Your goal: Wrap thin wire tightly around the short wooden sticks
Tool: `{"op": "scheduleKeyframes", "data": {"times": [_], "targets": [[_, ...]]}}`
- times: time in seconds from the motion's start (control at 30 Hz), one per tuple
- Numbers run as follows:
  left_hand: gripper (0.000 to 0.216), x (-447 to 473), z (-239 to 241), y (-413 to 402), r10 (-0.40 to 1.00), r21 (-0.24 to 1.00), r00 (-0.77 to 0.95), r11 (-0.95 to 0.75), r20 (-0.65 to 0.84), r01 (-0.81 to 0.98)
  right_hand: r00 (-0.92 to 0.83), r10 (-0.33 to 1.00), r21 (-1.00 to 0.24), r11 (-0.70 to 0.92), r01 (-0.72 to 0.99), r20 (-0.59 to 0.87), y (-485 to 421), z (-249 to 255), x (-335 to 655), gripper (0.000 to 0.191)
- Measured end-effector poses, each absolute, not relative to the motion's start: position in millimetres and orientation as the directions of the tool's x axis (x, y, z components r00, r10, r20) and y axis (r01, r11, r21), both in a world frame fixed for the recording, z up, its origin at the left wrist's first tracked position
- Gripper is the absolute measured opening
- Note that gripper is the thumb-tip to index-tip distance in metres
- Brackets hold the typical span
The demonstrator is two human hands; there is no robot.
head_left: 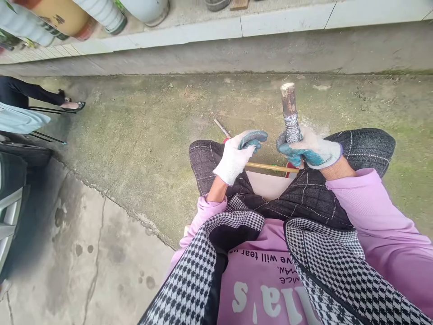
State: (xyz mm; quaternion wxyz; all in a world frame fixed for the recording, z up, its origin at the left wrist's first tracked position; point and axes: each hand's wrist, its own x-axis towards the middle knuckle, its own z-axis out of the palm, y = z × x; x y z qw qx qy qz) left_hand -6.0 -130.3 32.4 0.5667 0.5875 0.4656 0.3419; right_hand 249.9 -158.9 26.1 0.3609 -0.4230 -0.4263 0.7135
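In my right hand (313,146), gloved in white with a blue-green palm, a short wooden stick (288,97) stands nearly upright. Silvery wire (292,127) is wound in many turns around its lower half, and the fingers close about the bottom end, which is hidden. My left hand (240,151), in a matching glove, is level with it a short way to the left. Its fingers are curled together on a thin strand of wire (269,144) that runs faintly toward my right hand. A yellowish rod (270,167) lies below both hands, between my knees.
A thin grey rod (221,127) sticks out beyond my left hand. White-tiled ledge (209,30) runs across the back, with several pots (145,10) on it. At left are a person's legs (37,92) and a car wheel (10,216). Mossy concrete ground (142,135) surrounds me.
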Motion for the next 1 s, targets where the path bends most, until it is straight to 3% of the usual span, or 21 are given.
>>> {"op": "scheduleKeyframes", "data": {"times": [0.13, 0.3, 0.5, 0.6, 0.77, 1.0], "targets": [[0.043, -15.6, 36.6, -126.3, 0.907, 0.967, 0.416, -0.055, -0.056, 0.250, -0.448, 0.868, -0.883, -0.368, -0.291, -0.213, -159.6, 27.1, 248.1, 0.059], [0.038, -13.2, 33.6, -130.1, 0.907, 0.895, 0.414, -0.243, 0.073, 0.373, -0.467, 0.861, -0.862, -0.382, -0.334, -0.201, -161.9, 26.7, 249.2, 0.054], [0.017, -10.1, 31.4, -126.9, 0.921, 0.860, 0.377, -0.269, 0.098, 0.433, -0.446, 0.869, -0.868, -0.378, -0.321, -0.214, -161.2, 24.1, 251.2, 0.046], [0.011, -10.7, 35.4, -124.1, 0.939, 0.889, 0.335, -0.221, 0.082, 0.401, -0.355, 0.894, -0.860, -0.392, -0.325, -0.273, -159.9, 26.4, 250.1, 0.039], [0.010, -3.8, 32.1, -128.9, 0.971, 0.971, 0.230, 0.008, -0.065, 0.239, -0.206, 0.932, -0.877, -0.353, -0.327, -0.299, -157.9, 29.2, 247.6, 0.048], [0.021, 4.2, 3.8, -117.9, 0.938, 0.933, 0.075, 0.346, -0.339, -0.105, -0.238, 0.929, -0.902, -0.341, -0.264, -0.282, -160.0, 36.5, 245.5, 0.041]]}}
